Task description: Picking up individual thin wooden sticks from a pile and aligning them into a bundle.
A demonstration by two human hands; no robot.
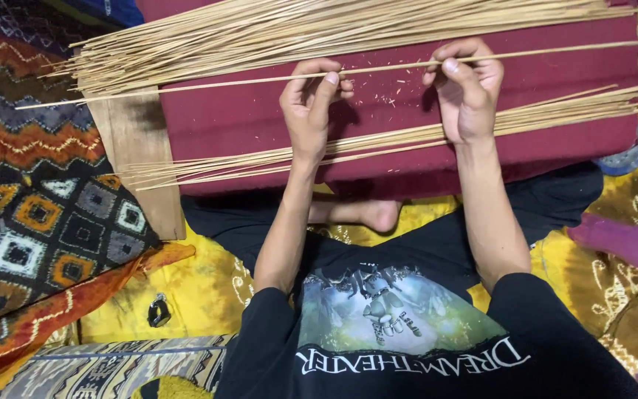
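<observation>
Two hands [385,100] pinch one stick [223,83] — two bundles [319,29].

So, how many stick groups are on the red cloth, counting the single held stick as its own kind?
Single stick held in left hand and right hand: 1
Big heap: 1
Smaller bundle: 1
Total: 3

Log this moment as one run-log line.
left hand: pinches thin pale bamboo stick | right hand: pinches same stick | surface: dark red cloth-covered board | near bundle, far heap
</observation>
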